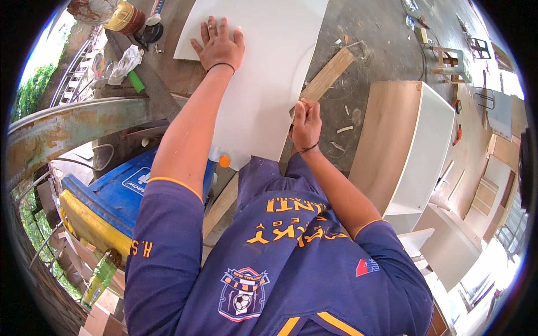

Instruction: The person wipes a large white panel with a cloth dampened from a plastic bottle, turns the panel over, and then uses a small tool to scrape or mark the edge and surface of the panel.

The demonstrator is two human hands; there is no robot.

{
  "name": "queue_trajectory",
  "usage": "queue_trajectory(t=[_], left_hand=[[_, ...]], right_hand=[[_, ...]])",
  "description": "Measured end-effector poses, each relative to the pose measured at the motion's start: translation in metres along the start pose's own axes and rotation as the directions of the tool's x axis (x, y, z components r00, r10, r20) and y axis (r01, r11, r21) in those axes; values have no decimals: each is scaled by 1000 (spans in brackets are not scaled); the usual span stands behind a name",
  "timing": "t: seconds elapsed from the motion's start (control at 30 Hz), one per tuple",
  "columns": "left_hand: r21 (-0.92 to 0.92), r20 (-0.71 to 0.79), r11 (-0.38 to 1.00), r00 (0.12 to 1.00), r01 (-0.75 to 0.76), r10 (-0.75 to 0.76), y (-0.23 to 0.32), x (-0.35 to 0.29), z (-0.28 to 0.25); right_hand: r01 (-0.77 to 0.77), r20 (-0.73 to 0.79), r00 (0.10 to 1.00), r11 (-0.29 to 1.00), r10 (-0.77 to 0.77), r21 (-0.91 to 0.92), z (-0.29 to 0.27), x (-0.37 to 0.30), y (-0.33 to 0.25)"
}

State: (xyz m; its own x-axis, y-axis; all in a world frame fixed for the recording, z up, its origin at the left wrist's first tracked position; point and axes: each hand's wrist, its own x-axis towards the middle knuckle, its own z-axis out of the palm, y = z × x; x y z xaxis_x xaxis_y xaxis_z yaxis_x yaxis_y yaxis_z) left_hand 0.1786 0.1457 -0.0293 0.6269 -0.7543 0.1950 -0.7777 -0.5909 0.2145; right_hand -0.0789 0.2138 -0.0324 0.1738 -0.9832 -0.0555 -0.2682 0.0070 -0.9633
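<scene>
A white board (263, 73) lies in front of me, its near end by my lap. My left hand (221, 47) rests flat on its far left part, fingers spread and holding nothing. At the board's right edge, my right hand (306, 124) is closed, with the thumb on top. A small dark edge shows beside its fingers, but what it grips is hidden. Just beyond that hand, a light wooden strip (326, 77) lies at a slant, and I cannot tell whether they touch.
Left of me stands a blue and yellow toolbox (106, 196), below a worn metal beam (73, 131). A jar (126, 19), a white rag (126, 63) and a green bottle (100, 280) are on the left. A wood-and-white cabinet (386, 134) stands right, on a floor littered with scraps.
</scene>
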Motion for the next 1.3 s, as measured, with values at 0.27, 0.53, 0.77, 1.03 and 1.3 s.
queue_trajectory(t=[0.27,0.53,0.77,1.03,1.3], left_hand=[[-18,-62,999,997,-43,42,-9,-1,8],[12,27,1000,1000,-4,3,1,0,0],[8,36,1000,999,-2,2,-3,-1,-3],[52,95,990,988,-131,126,4,-1,-1],[-172,343,768,693,-617,634,116,-147,-37]], right_hand=[[-61,44,997,996,63,-61,-5,-76,-2],[-79,52,995,996,81,-37,-8,-99,-6],[-30,247,967,990,64,-140,-26,-140,2],[-26,28,999,969,34,-247,-99,-116,0],[-351,-181,919,936,350,27,-193,-116,81]])
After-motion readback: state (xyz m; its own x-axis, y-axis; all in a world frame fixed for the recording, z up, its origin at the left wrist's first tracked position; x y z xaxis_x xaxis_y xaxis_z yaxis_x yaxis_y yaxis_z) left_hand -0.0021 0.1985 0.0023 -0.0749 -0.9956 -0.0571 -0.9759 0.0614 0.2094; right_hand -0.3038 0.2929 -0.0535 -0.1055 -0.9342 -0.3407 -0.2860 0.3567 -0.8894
